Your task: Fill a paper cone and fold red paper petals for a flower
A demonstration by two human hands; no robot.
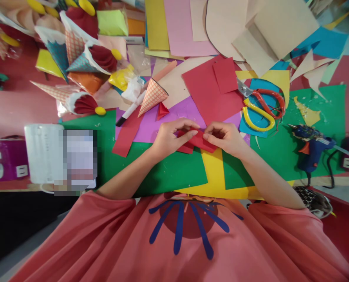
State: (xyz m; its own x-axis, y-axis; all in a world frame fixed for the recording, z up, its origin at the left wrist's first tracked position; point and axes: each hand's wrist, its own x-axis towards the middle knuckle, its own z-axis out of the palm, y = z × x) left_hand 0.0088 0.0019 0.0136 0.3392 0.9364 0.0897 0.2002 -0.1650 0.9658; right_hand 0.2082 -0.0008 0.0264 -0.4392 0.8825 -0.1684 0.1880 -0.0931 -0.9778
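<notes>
Between my two hands is a piece of red paper [206, 141], pinched at its upper edge. My left hand [172, 137] holds its left side with thumb and fingers closed, and my right hand [223, 138] grips the right part the same way. Under my left fingers, another red piece [186, 149] shows; I cannot tell if it belongs to the same sheet. Just beyond my hands lie large red sheets [209, 92] on purple paper [150, 127]. A checked paper cone [153, 96] and a small folded red piece [162, 111] are up and left of my left hand.
Scissors [261, 103] with red and yellow handles lie right of the red sheets. At far right stands a blue glue gun [309, 150]. A marker [130, 111], a red strip [127, 135] and paper ice cream cones [83, 103] are at left. A phone [82, 160] rests near the front edge.
</notes>
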